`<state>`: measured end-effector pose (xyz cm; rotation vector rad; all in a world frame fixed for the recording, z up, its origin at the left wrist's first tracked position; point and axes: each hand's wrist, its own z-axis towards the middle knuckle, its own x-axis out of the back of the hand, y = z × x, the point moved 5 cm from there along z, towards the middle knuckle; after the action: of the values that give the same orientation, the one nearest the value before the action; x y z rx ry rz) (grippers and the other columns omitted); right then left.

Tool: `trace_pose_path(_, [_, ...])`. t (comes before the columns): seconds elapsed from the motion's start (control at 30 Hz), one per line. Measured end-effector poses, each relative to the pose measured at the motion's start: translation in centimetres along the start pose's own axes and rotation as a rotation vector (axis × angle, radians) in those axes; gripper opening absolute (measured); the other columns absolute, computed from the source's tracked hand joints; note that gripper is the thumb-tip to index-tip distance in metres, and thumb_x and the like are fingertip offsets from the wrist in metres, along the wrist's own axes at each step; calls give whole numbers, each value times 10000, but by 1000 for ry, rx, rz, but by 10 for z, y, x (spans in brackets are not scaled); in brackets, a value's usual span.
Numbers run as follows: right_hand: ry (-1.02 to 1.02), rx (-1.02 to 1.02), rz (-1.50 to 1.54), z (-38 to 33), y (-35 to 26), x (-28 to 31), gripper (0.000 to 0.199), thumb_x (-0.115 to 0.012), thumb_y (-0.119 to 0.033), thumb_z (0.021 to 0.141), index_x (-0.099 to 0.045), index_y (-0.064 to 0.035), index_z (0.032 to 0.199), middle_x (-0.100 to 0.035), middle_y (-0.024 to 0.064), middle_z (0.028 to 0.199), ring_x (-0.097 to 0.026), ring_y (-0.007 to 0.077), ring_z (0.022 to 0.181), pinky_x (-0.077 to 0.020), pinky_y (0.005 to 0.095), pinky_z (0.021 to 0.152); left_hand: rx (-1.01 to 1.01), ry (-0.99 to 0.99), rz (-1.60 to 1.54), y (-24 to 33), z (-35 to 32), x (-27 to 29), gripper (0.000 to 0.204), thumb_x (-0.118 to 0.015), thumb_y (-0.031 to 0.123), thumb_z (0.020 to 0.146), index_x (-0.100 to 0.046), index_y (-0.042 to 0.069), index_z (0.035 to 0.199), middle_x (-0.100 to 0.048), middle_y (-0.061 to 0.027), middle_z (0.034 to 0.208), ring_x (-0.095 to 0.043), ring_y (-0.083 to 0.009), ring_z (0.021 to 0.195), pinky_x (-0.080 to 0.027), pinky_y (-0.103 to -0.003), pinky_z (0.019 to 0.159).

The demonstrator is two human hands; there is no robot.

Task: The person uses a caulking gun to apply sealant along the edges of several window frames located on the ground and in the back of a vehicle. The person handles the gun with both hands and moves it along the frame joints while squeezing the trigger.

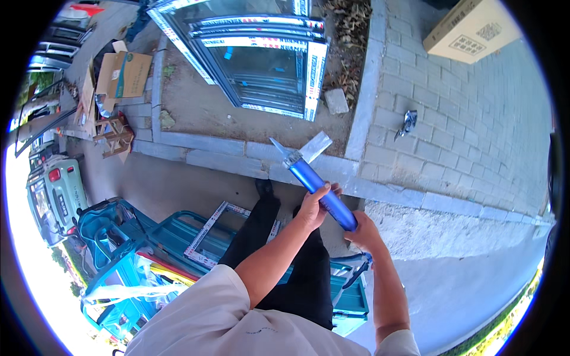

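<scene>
A blue caulking gun with a pale cone nozzle slants across in front of me, nozzle to the upper left. My left hand wraps round the middle of its barrel. At the rear end of the barrel, my right hand is closed on the gun. A dark blue handle-like part hangs below that hand, though its link to the gun is partly hidden. Just behind the nozzle shows a pale flat piece; I cannot tell whether it touches the gun.
Ahead, framed window panels lean in a stack on bare soil inside a stone curb. A teal cart bearing a white-taped frame is by my legs. Cardboard boxes and a parked car are left; a large carton is far right.
</scene>
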<state>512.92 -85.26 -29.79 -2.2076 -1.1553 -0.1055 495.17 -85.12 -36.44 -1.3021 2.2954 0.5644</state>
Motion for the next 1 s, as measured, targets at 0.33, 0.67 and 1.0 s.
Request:
trace_pose_path(0.33, [-401,-29,218,-40,-17,63,646,-854,-143,628,-665,-12,1231,-680,57,977,-626,167,899,-498,308,886,-91,-288,79,7,-74,-79,396,-783,-40,761,-632,65,1113,-670,-79,1085,-626,-240,1105,-458,-420,1026])
trace_pose_path(0.67, [-621,-15,496,-45,1,51,668,-889,-30,673,-638,12,1291,-685,22,1042,-616,139,977,-488,315,950,-201,-163,205,15,-127,-120,421,-793,-60,745,-613,49,1110,-653,-89,1066,-628,-198,1072,-490,-391,957])
trace_pose_path(1.0, [-277,-40,416,-60,-113,57,586,-863,-25,680,-668,-40,1233,-660,6,952,-590,120,901,-502,303,821,-49,-604,434,111,-137,-145,514,-813,-37,734,-567,85,1169,-621,-85,1167,-607,-223,1156,-479,-405,1027])
